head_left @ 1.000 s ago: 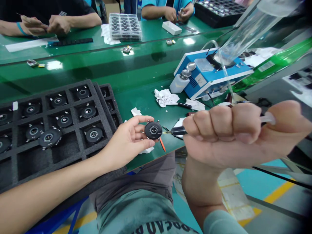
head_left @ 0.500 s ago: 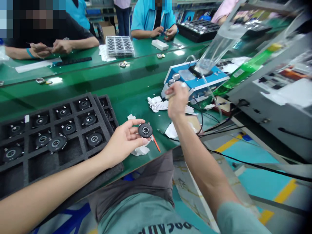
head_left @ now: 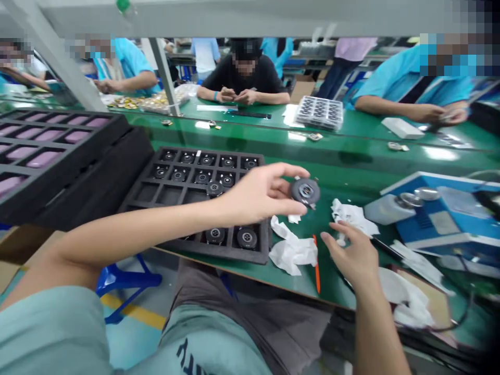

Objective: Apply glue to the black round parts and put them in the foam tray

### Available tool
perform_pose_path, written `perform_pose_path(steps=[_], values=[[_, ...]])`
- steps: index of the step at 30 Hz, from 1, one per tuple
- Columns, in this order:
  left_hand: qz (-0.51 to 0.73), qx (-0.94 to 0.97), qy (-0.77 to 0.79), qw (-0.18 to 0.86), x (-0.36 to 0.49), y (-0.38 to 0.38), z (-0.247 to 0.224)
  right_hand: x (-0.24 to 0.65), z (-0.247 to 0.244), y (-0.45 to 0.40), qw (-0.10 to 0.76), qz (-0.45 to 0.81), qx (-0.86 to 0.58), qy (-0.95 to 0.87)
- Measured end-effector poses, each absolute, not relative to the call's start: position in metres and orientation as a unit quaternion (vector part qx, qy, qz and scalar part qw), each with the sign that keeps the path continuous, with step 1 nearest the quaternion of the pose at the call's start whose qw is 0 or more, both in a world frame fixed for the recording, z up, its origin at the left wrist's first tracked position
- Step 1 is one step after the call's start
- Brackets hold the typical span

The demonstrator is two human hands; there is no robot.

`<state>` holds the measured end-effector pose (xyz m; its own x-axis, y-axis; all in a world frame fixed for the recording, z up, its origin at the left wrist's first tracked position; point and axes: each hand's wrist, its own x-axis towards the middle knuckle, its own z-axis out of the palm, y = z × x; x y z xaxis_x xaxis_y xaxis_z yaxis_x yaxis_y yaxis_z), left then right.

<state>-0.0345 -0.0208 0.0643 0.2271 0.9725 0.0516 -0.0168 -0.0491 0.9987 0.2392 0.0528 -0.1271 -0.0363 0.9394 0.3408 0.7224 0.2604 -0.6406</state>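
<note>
Watch case [head_left: 305,191] between left fingers [head_left: 292,169]

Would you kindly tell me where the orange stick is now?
In the head view, the orange stick lies on the green table, just right of the crumpled white paper.

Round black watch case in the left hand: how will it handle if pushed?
Probably stiff: the watch case shows no bend though the left hand grips just one side. Lying flat, it likely slides rather than rolls, being disc-shaped with lugs jutting from its rim. The glossy centre may feel slick.
</note>
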Motion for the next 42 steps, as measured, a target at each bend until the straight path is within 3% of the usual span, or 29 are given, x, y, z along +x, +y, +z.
perform_pose_path(steps=[4,11,16,21,31,37,42], values=[[0.489,0.567,0.544,0.378,-0.12,-0.048,0.088,0.234,-0.119,0.039,0.353,0.145,-0.583,-0.717],[0.303,0.583,0.716,0.235,-0.215,-0.089,0.06,0.182,-0.044,0.009,0.437,0.177,-0.475,-0.743],[0.234,0.628,0.718,0.188,-0.228,-0.082,0.046,0.087,0.0,0.018,0.353,0.206,-0.26,-0.875],[0.213,0.642,0.712,0.19,-0.241,-0.076,0.043,0.027,0.008,0.037,0.229,0.26,-0.236,-0.908],[0.278,0.631,0.721,0.067,-0.214,-0.1,0.059,0.006,-0.003,0.045,0.229,0.275,-0.225,-0.906],[0.287,0.646,0.698,0.11,-0.185,-0.092,0.058,0.017,-0.004,0.047,0.293,0.29,-0.22,-0.884],[0.371,0.591,0.629,0.344,-0.154,-0.066,0.051,0.05,-0.001,0.037,0.352,0.328,-0.234,-0.845]])
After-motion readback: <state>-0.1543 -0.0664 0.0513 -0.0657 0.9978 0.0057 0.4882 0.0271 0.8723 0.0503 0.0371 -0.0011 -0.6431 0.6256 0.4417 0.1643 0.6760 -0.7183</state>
